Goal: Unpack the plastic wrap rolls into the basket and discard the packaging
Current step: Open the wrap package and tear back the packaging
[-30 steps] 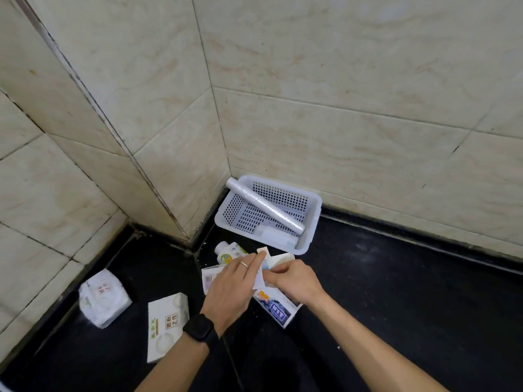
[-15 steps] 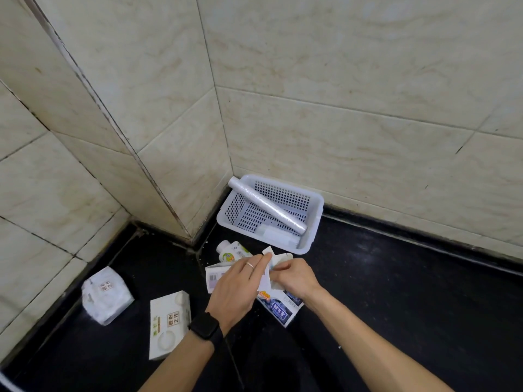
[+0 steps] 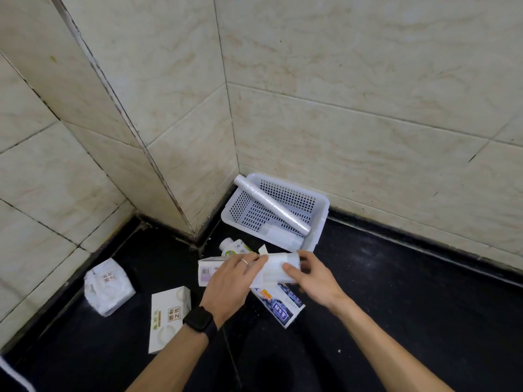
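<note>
Nearest the camera, my two forearms reached over the black bench (image 3: 396, 306), a dark watch (image 3: 199, 321) on the left wrist. My left hand (image 3: 235, 281), a ring (image 3: 244, 261) on one finger, lay over the carton (image 3: 206, 270) and held it down, fingers closed across its top towards the open end with its raised flap; the thumb was hidden. My right hand (image 3: 314, 278) pinched the plastic wrap roll (image 3: 278, 267) between thumb and fingers, the roll standing partly out of the carton's open end, just in front of the basket.

Beneath both hands lay a blue-printed toothpaste box (image 3: 280, 305), flat on the bench. To the left were a flat white box (image 3: 168, 315) and, further left, a white wrapped pack (image 3: 109, 287) near the wall. Just behind the carton lay a small white bottle (image 3: 233, 247) on its side.

Beyond it, in the corner, stood the white perforated basket (image 3: 321, 219). A second roll (image 3: 271, 205) leaned diagonally in it, one end on the far-left rim, above a white object (image 3: 280, 236) on the basket floor that I could not identify. Cream tiled wall (image 3: 339, 108) closed the view.
</note>
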The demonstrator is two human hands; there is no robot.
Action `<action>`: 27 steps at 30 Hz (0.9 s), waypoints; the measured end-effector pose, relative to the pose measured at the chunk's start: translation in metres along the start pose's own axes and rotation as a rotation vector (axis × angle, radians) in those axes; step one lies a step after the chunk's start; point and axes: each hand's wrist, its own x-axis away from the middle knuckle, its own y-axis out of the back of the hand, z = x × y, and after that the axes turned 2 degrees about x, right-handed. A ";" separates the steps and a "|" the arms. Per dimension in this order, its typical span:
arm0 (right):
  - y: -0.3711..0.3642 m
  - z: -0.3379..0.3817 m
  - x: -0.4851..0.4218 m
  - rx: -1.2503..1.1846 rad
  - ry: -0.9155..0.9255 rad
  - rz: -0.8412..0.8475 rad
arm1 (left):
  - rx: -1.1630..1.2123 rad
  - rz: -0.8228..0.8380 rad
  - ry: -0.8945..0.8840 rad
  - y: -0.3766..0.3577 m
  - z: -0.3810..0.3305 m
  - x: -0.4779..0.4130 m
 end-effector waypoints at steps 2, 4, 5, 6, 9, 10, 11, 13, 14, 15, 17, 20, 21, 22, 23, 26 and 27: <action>-0.002 0.000 -0.001 -0.035 -0.004 0.016 | -0.003 -0.001 -0.013 0.000 -0.001 -0.002; -0.004 -0.001 -0.003 -0.043 0.016 0.021 | -0.006 -0.001 -0.021 0.000 -0.001 -0.003; -0.005 -0.002 -0.004 -0.041 0.033 0.022 | -0.007 -0.004 -0.023 0.000 -0.001 -0.004; -0.007 -0.002 -0.005 -0.047 0.044 0.022 | -0.008 -0.007 -0.025 0.000 -0.001 -0.004; -0.011 -0.001 -0.009 -0.110 0.058 -0.013 | -0.002 -0.007 -0.024 -0.001 0.002 -0.005; -0.011 0.000 -0.010 -0.125 0.070 -0.026 | -0.001 -0.005 -0.015 -0.001 0.004 -0.004; -0.010 0.001 -0.011 -0.131 0.079 -0.034 | -0.002 -0.005 -0.003 -0.002 0.005 -0.003; -0.008 0.001 -0.012 -0.146 0.084 -0.044 | -0.006 -0.006 0.017 -0.002 0.009 -0.002; -0.007 0.000 -0.013 -0.154 0.085 -0.055 | -0.008 -0.007 0.027 -0.002 0.011 -0.002; -0.005 -0.001 -0.015 -0.157 0.085 -0.068 | -0.005 -0.008 0.042 -0.001 0.013 -0.002; 0.000 -0.005 -0.020 -0.170 0.081 -0.086 | 0.009 -0.013 0.089 -0.001 0.018 -0.004; 0.008 -0.007 -0.025 -0.236 0.071 -0.114 | 0.028 -0.009 0.169 0.000 0.027 -0.010; 0.012 -0.007 -0.027 -0.264 0.071 -0.130 | 0.037 -0.007 0.196 0.000 0.030 -0.012; 0.015 -0.007 -0.029 -0.292 0.071 -0.148 | 0.048 -0.009 0.228 0.000 0.034 -0.015; 0.019 -0.006 -0.032 -0.318 0.066 -0.171 | 0.060 -0.014 0.263 0.000 0.037 -0.018; 0.028 -0.009 -0.046 -0.397 0.042 -0.242 | 0.086 -0.016 0.364 0.000 0.046 -0.025; 0.030 -0.010 -0.053 -0.417 0.028 -0.266 | 0.086 -0.021 0.392 -0.001 0.050 -0.027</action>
